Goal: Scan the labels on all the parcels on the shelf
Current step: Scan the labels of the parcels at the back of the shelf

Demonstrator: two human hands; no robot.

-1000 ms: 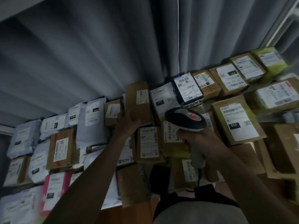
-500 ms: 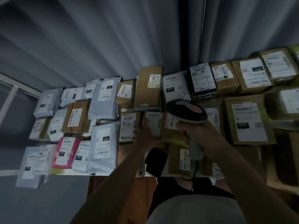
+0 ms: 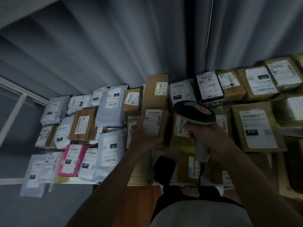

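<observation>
My right hand (image 3: 208,135) grips the scanner (image 3: 195,115) by its grey handle, fingers curled tight round it, the dark head with its red button tipped toward the parcels. Its cable hangs down toward my lap. My left hand (image 3: 144,138) holds a brown box (image 3: 157,126) in the middle row, thumb on its near edge and fingers up along the left side of its white label (image 3: 151,122); the box sits just left of the scanner head. More parcels crowd the shelf (image 3: 78,181) in rows: grey bags (image 3: 111,105) at the left, a pink bag (image 3: 72,159) near the front edge, a tall box (image 3: 155,94) behind the one I hold, a big box (image 3: 255,126) marked 010 to the right. Grey curtains (image 3: 131,46) hang behind them all.
</observation>
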